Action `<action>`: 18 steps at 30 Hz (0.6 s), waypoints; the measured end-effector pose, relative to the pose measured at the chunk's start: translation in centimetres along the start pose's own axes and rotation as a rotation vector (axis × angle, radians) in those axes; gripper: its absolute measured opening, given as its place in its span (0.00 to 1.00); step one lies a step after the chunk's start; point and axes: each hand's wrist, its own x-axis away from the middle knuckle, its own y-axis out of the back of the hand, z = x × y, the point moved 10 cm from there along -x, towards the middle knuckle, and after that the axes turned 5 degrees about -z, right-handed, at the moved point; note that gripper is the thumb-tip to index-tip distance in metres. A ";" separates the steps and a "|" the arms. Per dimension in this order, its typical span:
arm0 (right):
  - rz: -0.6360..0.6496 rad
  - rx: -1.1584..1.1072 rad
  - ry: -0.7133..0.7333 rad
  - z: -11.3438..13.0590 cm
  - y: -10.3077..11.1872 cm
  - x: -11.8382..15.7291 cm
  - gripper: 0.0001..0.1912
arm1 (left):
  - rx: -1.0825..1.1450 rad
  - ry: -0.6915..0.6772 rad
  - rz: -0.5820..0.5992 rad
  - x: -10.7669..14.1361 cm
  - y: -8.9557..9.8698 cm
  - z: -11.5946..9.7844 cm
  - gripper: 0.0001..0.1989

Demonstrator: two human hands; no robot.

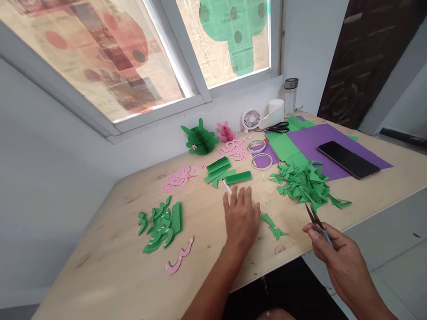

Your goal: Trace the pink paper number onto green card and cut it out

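My left hand [241, 217] lies palm down over the middle of the table, its fingers stretched out and apart. Just beyond its fingertips are a small white stick-like piece [227, 186] and a folded green paper strip [238, 177]. Whatever is under the palm is hidden. In my right hand [340, 253], at the front edge, is a pair of scissors [320, 227], blades pointing up and slightly apart. Beyond the blades spreads a heap of green paper scraps [302, 183]. Two green offcuts [274, 226] lie between my hands.
Cut green pieces [163, 226] and a wavy pink strip [180, 256] lie left. Pink cutouts [179, 178], a green paper ornament [200, 140] and tape rolls [262, 161] sit farther back. A phone [348, 159] rests on purple paper [328, 133]. A fan [251, 119] stands by the wall.
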 end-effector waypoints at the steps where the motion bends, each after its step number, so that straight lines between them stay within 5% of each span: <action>1: 0.004 0.007 0.008 -0.1 -0.2 -0.1 0.16 | -0.097 -0.006 0.056 0.2 -0.2 0.5 0.20; 7: 0.054 0.057 0.016 -0.4 -1.2 0.0 0.15 | -0.028 -0.137 0.257 2.7 -1.7 -2.4 0.25; 14: 0.054 0.032 -0.021 -0.8 -1.0 0.4 0.15 | 0.056 0.047 0.203 5.9 -1.6 1.3 0.27; 18: 0.068 0.024 -0.003 -0.6 -1.5 0.4 0.15 | 0.175 0.139 0.147 4.5 -3.6 0.0 0.29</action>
